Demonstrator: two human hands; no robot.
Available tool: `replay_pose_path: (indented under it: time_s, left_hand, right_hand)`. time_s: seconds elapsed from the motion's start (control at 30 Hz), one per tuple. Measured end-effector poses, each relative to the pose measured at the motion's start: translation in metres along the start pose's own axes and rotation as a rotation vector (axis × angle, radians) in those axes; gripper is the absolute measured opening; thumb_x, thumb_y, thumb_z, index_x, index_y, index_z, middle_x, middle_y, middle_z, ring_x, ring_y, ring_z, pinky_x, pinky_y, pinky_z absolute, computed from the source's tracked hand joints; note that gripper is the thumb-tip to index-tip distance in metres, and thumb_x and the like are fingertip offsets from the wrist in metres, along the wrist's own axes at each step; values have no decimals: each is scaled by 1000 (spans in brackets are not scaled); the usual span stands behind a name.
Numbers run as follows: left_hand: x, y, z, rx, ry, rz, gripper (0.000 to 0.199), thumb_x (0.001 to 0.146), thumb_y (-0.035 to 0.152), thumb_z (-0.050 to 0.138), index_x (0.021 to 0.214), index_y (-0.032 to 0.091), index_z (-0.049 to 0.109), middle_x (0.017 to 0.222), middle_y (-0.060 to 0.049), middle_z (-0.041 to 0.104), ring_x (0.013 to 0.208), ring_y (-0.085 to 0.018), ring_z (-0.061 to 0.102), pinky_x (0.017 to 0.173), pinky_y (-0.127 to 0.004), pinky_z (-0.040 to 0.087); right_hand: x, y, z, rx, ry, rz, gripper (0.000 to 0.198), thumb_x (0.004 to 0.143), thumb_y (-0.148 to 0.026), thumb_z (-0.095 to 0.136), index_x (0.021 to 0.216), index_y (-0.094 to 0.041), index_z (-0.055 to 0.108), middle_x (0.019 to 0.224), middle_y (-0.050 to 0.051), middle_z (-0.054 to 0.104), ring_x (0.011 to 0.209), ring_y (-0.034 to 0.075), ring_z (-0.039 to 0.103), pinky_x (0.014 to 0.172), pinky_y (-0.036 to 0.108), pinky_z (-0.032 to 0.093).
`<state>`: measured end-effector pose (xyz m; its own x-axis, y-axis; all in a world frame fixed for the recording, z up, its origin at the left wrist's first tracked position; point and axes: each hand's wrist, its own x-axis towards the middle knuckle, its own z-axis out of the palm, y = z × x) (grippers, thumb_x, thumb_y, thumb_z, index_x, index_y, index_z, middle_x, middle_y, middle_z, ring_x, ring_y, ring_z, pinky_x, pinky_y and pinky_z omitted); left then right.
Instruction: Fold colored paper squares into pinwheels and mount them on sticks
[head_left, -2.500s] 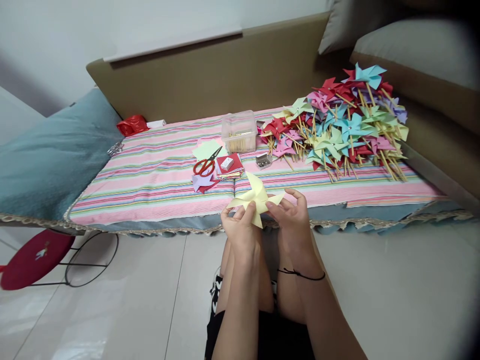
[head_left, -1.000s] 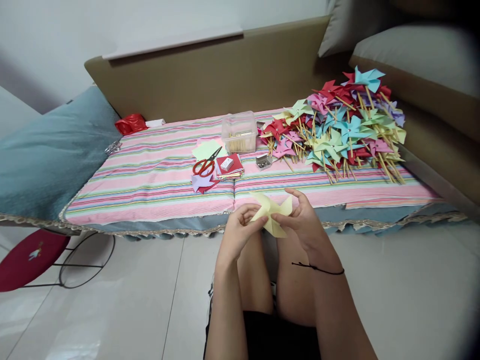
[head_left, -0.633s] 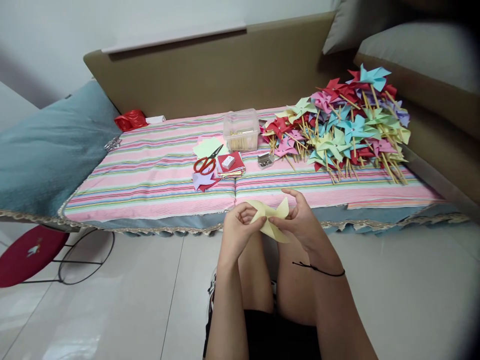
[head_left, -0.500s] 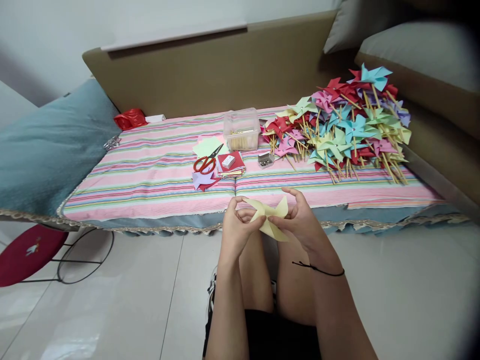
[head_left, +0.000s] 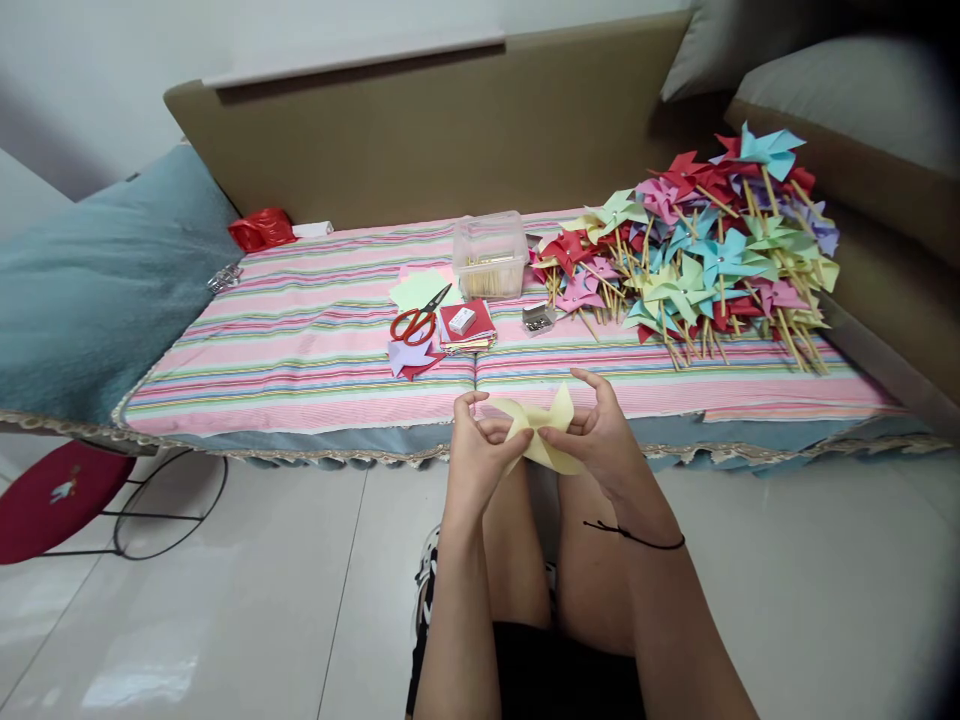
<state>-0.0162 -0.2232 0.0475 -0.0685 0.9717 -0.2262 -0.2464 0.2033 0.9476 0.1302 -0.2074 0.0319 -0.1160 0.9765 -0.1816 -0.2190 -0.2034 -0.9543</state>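
Observation:
Above my lap, a pale yellow paper pinwheel (head_left: 559, 455) is pinched between both hands, its blades curled up. My left hand (head_left: 480, 450) grips its left side, thumb near the centre, index finger raised. On the other side my right hand (head_left: 600, 445) presses its thumb near the middle, with the index finger stretched up and away. Whether a pin sits in the centre is hidden by the thumbs. Beyond the hands, red-handled scissors (head_left: 414, 322) lie by a stack of coloured paper squares (head_left: 480, 338) with a small white box (head_left: 463, 320) on top.
Finished pinwheels on sticks (head_left: 697, 270) are heaped at the right of the striped cloth (head_left: 315, 330). A clear plastic box (head_left: 491, 255) holds thin sticks. Near it is a small open box of metal pieces (head_left: 538, 320). A red stool (head_left: 64, 500) stands on the left floor.
The pinwheel's blades have curled a little more between my hands, and its lower edge has shifted up. The hands stay almost in place; the view has shifted slightly.

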Motion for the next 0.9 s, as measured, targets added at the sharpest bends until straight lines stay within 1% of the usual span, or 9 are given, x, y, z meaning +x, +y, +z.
replay_pose_path:
  time_s: [0.23,0.33,0.4,0.5,0.6,0.63,0.67,0.77,0.9]
  left_hand:
    - [7,-8,-9,-16,-13,-20,62,60,17,76,103,22,32,62,2,68,49,-13,61,50,-20,45]
    - [12,-13,-11,-37,-8,-12,60,60,16,76,101,22,32,61,2,69,49,-12,62,51,-19,46]
    - [16,-15,-14,-62,35,0,61,59,17,77,101,22,32,63,2,69,52,-13,63,54,-21,47]
    - [23,-17,-21,-136,199,60,63,57,19,79,100,22,32,66,0,71,56,-14,66,59,-23,50]
    - [29,-17,-32,-208,378,112,66,56,19,80,101,22,32,67,-1,71,57,-13,66,62,-23,50]
    - [31,-16,-36,-222,420,114,67,55,19,81,102,22,33,68,-1,71,57,-12,66,62,-23,50]
    - [32,-16,-39,-233,455,113,67,55,19,81,102,22,33,68,-1,71,57,-12,66,62,-23,50]
    - [36,-15,-46,-253,512,92,67,56,20,81,102,22,33,67,-1,71,59,-13,67,63,-24,51]
    - [40,-14,-48,-257,535,62,66,56,20,81,102,22,34,67,-1,71,59,-14,67,62,-24,51]
  right_hand:
    - [2,3,6,10,-9,18,97,58,-26,82,135,-24,24,73,-1,73,67,21,71,65,33,55]
    - [6,8,9,18,-15,22,94,58,-29,82,134,-25,27,73,-2,73,65,21,70,64,33,55]
    - [10,11,9,18,-10,13,89,59,-32,82,132,-25,31,74,0,74,66,20,70,65,33,55]
    - [26,13,2,-26,56,-71,70,66,-39,77,125,-21,44,80,4,75,72,20,71,72,34,55]
    - [61,12,-14,-309,195,-228,44,77,-47,63,109,-17,59,89,9,75,79,21,71,76,36,55]
    - [77,11,-21,-485,250,-295,38,80,-48,57,100,-16,63,89,10,75,80,20,70,75,35,55]
    - [95,10,-27,-563,280,-321,36,80,-47,56,92,-15,65,88,10,74,80,21,70,74,35,54]
    - [149,9,-42,-737,316,-351,27,77,-40,57,79,-15,69,80,9,73,76,22,67,73,35,52]
    - [202,9,-47,-1028,266,-358,17,74,-21,57,76,-16,73,77,9,73,74,23,65,73,34,47]
